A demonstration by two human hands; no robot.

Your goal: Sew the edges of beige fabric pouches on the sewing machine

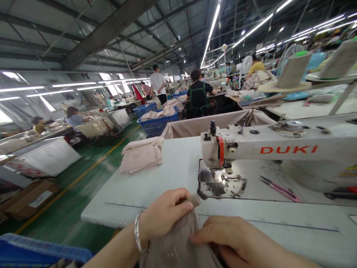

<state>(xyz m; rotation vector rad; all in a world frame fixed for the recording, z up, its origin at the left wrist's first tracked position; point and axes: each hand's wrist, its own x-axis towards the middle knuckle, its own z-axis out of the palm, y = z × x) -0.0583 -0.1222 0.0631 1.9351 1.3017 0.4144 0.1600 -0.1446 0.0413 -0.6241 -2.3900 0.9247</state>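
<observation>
My left hand (167,208), with a silver bracelet at the wrist, pinches the top of a beige-brown fabric piece (173,247) at the table's front edge. A short folded tab (194,200) sticks out past its thumb and finger. On the right side of the same cloth, my right hand (225,234) grips the edge between thumb and curled fingers; some of those fingers are hidden under it. Just beyond my hands stands a sewing machine (234,149), its metal needle plate (223,184) apart from the cloth. The lower part of the fabric runs out of view.
Pink-handled thread snips (281,189) lie on the machine bed. A stack of beige fabric pieces (142,154) rests on the white table (178,160) at left. Behind are a cloth-lined bin (189,128), a blue basket (158,124) and a seated co-worker (200,93). Thread cones (297,69) stand at right.
</observation>
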